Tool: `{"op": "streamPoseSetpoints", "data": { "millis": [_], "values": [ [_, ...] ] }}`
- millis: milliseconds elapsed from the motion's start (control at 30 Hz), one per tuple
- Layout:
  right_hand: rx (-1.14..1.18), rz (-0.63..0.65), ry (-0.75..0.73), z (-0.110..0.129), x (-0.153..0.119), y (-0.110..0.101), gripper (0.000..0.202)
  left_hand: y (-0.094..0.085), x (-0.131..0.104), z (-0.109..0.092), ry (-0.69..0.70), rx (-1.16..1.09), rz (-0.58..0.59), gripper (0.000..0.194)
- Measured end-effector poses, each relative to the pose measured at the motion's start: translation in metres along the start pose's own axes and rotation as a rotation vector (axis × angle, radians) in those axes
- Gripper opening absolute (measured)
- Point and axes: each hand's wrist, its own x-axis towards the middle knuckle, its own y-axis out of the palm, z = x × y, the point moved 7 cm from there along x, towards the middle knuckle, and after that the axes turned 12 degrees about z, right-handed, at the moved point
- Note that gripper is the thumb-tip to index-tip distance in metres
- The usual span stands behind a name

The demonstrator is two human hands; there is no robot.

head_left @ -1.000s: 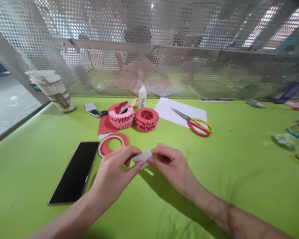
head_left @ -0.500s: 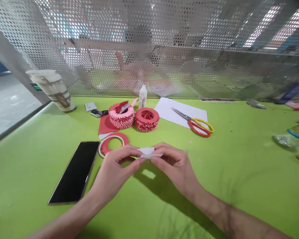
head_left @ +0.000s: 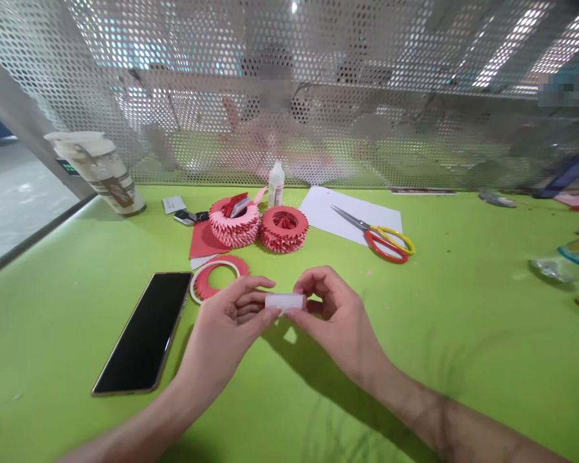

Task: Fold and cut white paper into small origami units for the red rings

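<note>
A small folded strip of white paper (head_left: 284, 301) is held above the green table, between my two hands. My left hand (head_left: 231, 315) pinches its left end with the thumb in front and fingers behind; the index finger is lifted off. At the other end, my right hand (head_left: 335, 305) grips it with the thumb along the lower edge and the fingers curled behind. Just behind my left hand lie a flat red toothed paper ring (head_left: 236, 265) and a white ring (head_left: 193, 289). A pink ring of folded paper (head_left: 235, 231) and a red one (head_left: 284, 235) stand farther back.
A black phone (head_left: 145, 334) lies left of my left hand. Scissors (head_left: 367, 228) rest on white paper (head_left: 318, 209) at the back right. A small white bottle (head_left: 276, 186), a cup (head_left: 106, 177) and keys (head_left: 188, 217) stand or lie toward the perforated screen (head_left: 197, 128).
The paper strip, spread with a raised flap before, is now a narrow flat-fronted band. My left index finger has come up off it, and the right fingers have curled more.
</note>
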Motion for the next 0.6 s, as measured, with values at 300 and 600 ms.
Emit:
{"op": "streamPoseSetpoints", "data": {
  "millis": [300, 600],
  "values": [
    [-0.069, 0.083, 0.093, -0.0020, 0.0019, 0.0028, 0.020, -0.0013, -0.0004, -0.0049, -0.029, 0.070, -0.010, 0.019],
    [-0.072, 0.099, 0.095, -0.0044, 0.0004, 0.0043, 0.023, 0.0006, -0.0008, -0.0045, -0.083, 0.044, -0.015, 0.012]
  ]
}}
